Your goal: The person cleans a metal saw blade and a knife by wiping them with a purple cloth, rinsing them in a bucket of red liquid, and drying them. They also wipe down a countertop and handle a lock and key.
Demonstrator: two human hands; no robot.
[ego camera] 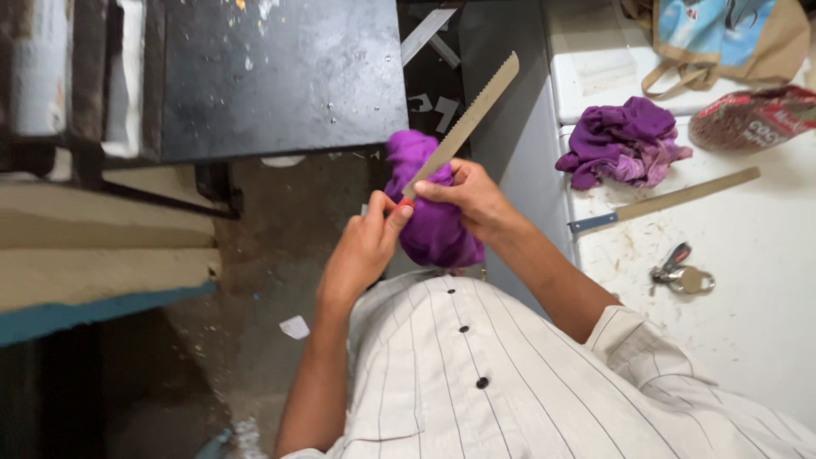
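My left hand point(367, 242) grips the orange handle end of a long serrated knife point(470, 117), whose blade points up and to the right. My right hand point(466, 197) holds a purple cloth point(432, 231) bunched around the lower part of the blade, fingers pinching cloth against the metal. Both hands are held in front of my striped button shirt, above the floor.
To the right stands a white counter point(756, 280) with a second purple cloth point(625, 140), another long knife point(665, 201), a bunch of keys point(682, 274), a bagged loaf point(752, 119) and a tote bag point(722, 38). A dark metal table point(280, 76) stands at upper left.
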